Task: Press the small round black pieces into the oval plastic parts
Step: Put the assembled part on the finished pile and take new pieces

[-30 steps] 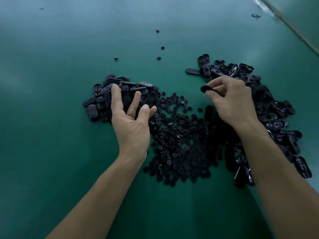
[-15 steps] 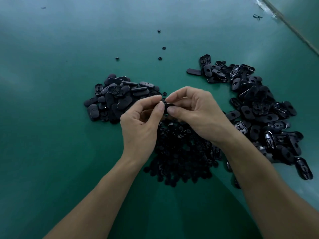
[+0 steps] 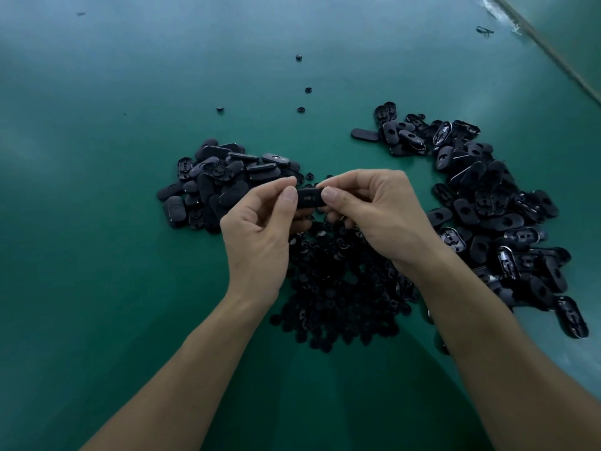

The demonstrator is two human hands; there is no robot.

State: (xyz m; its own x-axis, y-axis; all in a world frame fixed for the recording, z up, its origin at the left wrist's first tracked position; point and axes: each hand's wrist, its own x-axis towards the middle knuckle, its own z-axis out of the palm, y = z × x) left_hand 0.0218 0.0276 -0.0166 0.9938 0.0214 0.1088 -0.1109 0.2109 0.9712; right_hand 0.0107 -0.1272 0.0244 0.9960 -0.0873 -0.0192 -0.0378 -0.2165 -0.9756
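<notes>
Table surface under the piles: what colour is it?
The table is plain teal green, clearest in the head view.

Readable text, labels, brands, numbers, signs: none. Faint pale marks on the face of the held oval plastic part point(image 3: 309, 198) and on several oval plastic parts point(image 3: 275, 158) lying on the table point(image 3: 97, 288): too small and dim to read.

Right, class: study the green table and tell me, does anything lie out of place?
Yes: four small round black pieces lie scattered across the far side of the green table, well apart from the heap of round pieces. They look like strays. The oval plastic part pinched by the left hand and right hand looks intact.
</notes>
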